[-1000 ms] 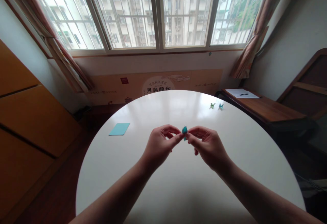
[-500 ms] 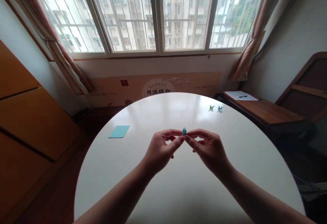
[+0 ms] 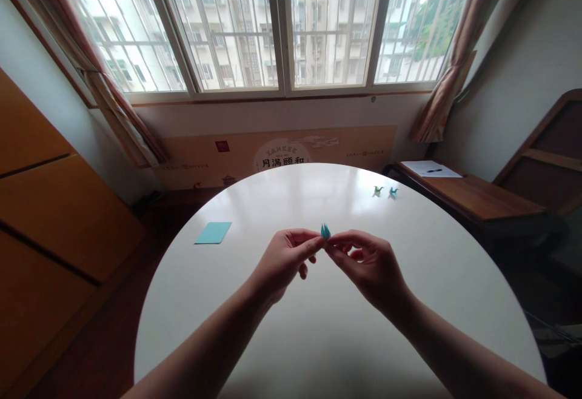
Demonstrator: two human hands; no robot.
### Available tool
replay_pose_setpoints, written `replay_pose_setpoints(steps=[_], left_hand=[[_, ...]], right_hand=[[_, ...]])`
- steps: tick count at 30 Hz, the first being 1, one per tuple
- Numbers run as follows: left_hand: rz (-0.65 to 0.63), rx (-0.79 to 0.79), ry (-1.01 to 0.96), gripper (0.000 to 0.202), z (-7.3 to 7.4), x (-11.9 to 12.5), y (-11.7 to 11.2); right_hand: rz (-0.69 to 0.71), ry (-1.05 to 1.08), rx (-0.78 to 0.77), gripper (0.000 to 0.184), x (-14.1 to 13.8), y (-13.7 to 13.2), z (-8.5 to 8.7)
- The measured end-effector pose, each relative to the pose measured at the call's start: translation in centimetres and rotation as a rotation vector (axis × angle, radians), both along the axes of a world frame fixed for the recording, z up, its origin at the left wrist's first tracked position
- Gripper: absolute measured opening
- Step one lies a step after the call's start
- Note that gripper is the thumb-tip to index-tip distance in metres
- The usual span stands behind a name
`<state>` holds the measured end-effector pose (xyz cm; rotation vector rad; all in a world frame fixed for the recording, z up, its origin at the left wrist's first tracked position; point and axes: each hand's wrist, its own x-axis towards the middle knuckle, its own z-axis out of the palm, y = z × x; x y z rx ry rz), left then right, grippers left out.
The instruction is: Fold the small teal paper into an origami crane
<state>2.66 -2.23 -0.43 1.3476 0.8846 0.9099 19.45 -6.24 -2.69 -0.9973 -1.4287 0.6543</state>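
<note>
A tiny teal folded paper piece [image 3: 325, 231] is pinched between the fingertips of both my hands above the round white table [image 3: 327, 332]. My left hand [image 3: 284, 259] grips it from the left with thumb and forefinger closed on it. From the right, my right hand [image 3: 368, 265] pinches the same piece. Most of the paper is hidden by my fingertips.
A light blue sheet of paper [image 3: 213, 233] lies on the table's left side. Two small folded paper figures [image 3: 384, 191] stand at the far right of the table. A wooden side table with a paper and pen [image 3: 430, 169] is at the right, a window behind.
Both hands have stayed together on the paper piece, with small finger shifts. Less of the piece shows now than a second ago.
</note>
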Motion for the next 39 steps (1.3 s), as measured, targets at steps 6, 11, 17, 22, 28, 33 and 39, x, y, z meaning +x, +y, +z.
replay_pose_setpoints(steps=[6,11,17,22,28,33,39], left_hand=[[0.045,0.099,0.042,0.036,0.0,0.2,-0.2],[0.088,0.307,0.18,0.031,-0.3,0.0,-0.5],[0.207,0.596,0.335,0.018,-0.5,0.0,-0.8],[0.241,0.834,0.289,0.023,-0.4,-0.1,-1.0],[0.265,1.015,0.359,0.012,-0.3,-0.5,-0.9],[0.31,1.186,0.394,0.009,-0.3,-0.5,-0.9],[0.319,1.289,0.432,0.013,-0.1,-0.4,-0.9]], right_hand=[[-0.001,0.066,0.0,0.014,0.0,0.3,-0.2],[-0.001,0.115,-0.066,0.029,0.1,0.6,-0.7],[-0.045,0.112,-0.067,0.031,0.0,0.8,-1.1],[-0.071,-0.009,-0.011,0.022,0.0,0.7,-0.9],[-0.126,-0.185,0.077,0.02,0.2,0.3,-0.6],[-0.175,-0.27,0.11,0.021,0.2,0.0,-0.5],[-0.215,-0.33,0.145,0.023,0.1,-0.3,-0.4]])
